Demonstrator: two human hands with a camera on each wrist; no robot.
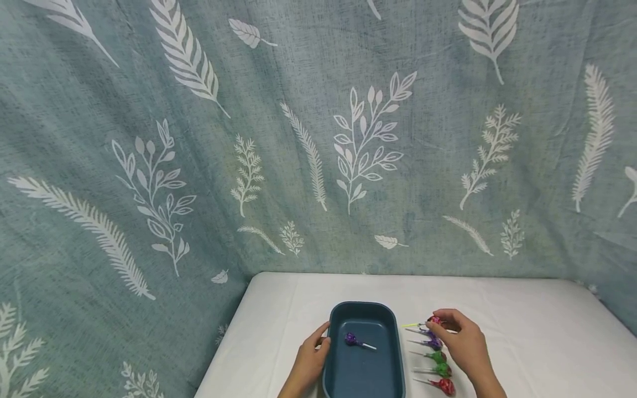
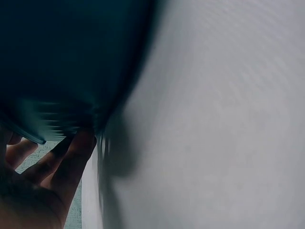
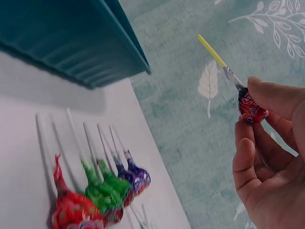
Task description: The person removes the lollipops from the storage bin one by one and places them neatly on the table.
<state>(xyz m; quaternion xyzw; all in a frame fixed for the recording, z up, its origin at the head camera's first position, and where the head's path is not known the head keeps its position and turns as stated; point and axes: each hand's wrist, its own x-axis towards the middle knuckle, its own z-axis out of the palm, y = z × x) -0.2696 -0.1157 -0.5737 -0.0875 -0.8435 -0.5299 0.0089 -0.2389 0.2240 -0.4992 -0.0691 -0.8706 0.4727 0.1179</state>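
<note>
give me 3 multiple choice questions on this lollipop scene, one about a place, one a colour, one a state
1. Where does the purple lollipop lie?
A. inside the blue tray
B. on the cloth behind the tray
C. in the left hand

2. What colour is the stick of the lollipop held by the right hand?
A. white
B. yellow
C. black

3. What is the left hand doing?
A. hanging free in the air
B. gripping a lollipop
C. holding the tray's left rim

Answers:
1. A, the head view shows it on the tray floor.
2. B, the right wrist view shows a yellow stick on the red lollipop pinched in the fingers.
3. C, its fingers rest against the tray's edge.
</note>
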